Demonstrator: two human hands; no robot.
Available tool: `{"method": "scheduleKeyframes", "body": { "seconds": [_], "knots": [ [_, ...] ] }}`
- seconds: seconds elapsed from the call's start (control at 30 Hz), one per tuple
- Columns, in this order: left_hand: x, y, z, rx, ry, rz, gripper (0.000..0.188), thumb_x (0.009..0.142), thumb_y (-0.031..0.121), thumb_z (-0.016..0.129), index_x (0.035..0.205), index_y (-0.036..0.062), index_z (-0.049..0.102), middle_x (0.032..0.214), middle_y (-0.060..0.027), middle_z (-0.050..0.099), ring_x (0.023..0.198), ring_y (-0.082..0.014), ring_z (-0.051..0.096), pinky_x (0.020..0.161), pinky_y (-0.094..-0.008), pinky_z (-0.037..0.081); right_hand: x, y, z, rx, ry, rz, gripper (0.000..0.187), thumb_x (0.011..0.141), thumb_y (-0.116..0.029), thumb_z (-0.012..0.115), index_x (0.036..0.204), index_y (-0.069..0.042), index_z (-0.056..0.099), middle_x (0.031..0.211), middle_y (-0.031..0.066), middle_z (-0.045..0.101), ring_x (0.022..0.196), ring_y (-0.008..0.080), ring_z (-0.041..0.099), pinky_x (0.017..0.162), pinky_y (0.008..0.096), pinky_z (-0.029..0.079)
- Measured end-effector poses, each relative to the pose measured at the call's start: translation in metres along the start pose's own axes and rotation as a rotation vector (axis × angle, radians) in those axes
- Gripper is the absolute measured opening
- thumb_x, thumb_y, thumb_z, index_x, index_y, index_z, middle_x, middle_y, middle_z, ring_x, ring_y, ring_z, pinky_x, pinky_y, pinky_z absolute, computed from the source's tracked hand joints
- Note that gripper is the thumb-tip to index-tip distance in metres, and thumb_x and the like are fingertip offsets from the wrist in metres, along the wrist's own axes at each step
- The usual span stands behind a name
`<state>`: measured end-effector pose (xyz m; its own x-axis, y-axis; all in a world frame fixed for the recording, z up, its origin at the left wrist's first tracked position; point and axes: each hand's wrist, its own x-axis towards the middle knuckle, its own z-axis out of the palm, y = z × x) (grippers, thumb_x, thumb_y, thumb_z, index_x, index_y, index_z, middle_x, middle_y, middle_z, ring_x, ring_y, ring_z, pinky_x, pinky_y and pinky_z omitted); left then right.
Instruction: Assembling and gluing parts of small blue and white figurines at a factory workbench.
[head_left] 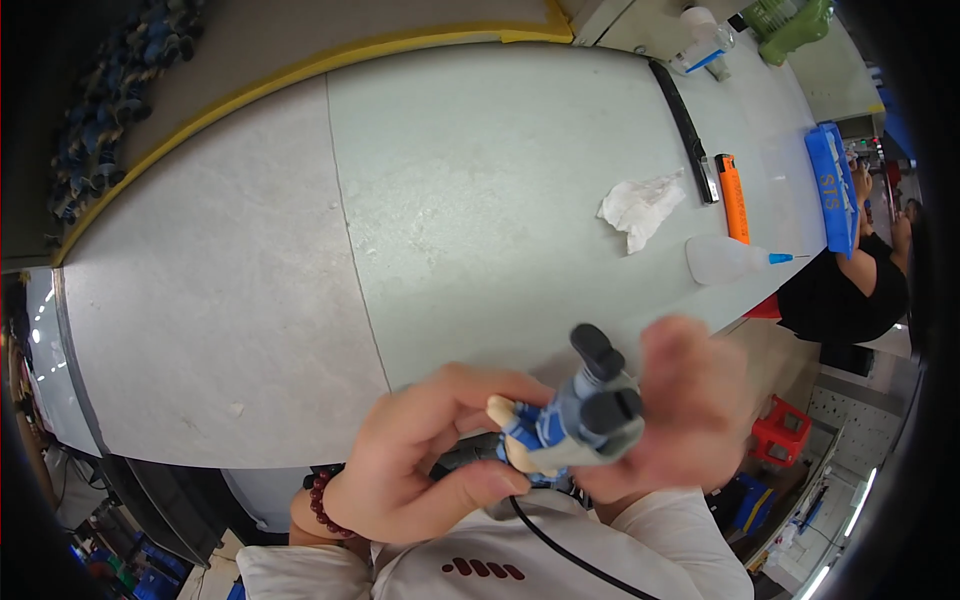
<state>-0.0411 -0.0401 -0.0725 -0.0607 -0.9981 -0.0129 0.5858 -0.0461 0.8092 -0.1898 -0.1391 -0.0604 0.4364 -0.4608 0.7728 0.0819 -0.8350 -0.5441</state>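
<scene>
Close to my body, past the near edge of the table, my left hand (410, 450) pinches a small toy figurine (552, 428) between thumb and fingers. The figurine has blue clothing, pale beige parts and dark shoes, and it is tilted with its shoes pointing up and toward the right. Beside its right side is my right hand (695, 405), smeared by motion. Its fingers are too blurred to read, and whether they touch the figurine I cannot tell.
A crumpled white tissue (642, 210), a squeeze bottle with a blue needle tip (722, 260), an orange cutter (733, 200) and a black cutter (684, 130) lie on the table's right. Beyond are a blue tray (830, 190) and another person (845, 300). Many blue figures (120, 110) lie far left.
</scene>
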Motion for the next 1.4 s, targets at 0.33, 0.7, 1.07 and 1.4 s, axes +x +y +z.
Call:
{"method": "scheduleKeyframes", "body": {
  "seconds": [0.33,0.7,1.07,1.4],
  "knots": [
    [0.008,0.001,0.023,-0.08,0.37,-0.034,0.046,0.07,0.026,0.068,0.095,-0.0017,0.042,0.082,-0.0233,0.057,0.07,-0.0258,0.059,0.063,-0.0336,0.05,-0.002,0.002,-0.015,-0.392,-0.151,0.267,0.028,0.055,-0.003,0.062,0.083,-0.003,0.059,0.097,0.0118,0.057,0.086,0.0326,0.054,0.075,0.0362,0.043],
    [0.01,0.003,-0.005,0.256,-0.009,0.161,0.055,0.059,0.015,0.077,0.101,-0.0024,0.045,0.101,-0.0204,0.05,0.09,-0.0225,0.052,0.073,-0.0298,0.043,-0.029,0.026,-0.042,-0.589,0.607,0.191,0.026,0.075,-0.014,0.047,0.096,0.0,0.048,0.095,0.0114,0.048,0.086,0.0191,0.046,0.079,0.0343,0.038],
    [-0.057,-0.001,0.001,-0.595,-0.132,0.043,0.061,0.07,0.041,0.064,0.105,-0.0063,0.047,0.107,-0.0323,0.043,0.093,-0.0363,0.05,0.076,-0.0381,0.041,-0.026,0.033,-0.039,-0.259,0.638,0.417,0.033,0.081,-0.009,0.038,0.111,0.006,0.035,0.114,0.0147,0.039,0.106,0.0225,0.037,0.086,0.039,0.035],
    [-0.223,-0.05,-0.058,-0.509,0.784,0.089,0.038,0.069,0.017,0.065,0.102,0.0062,0.049,0.123,-0.0274,0.033,0.083,-0.0207,0.048,0.071,-0.0264,0.04,-0.024,0.038,-0.046,-0.391,0.591,0.373,0.028,0.087,-0.011,0.035,0.105,0.01,0.041,0.111,0.0162,0.045,0.099,0.0257,0.047,0.081,0.0374,0.041]
  ]
}}
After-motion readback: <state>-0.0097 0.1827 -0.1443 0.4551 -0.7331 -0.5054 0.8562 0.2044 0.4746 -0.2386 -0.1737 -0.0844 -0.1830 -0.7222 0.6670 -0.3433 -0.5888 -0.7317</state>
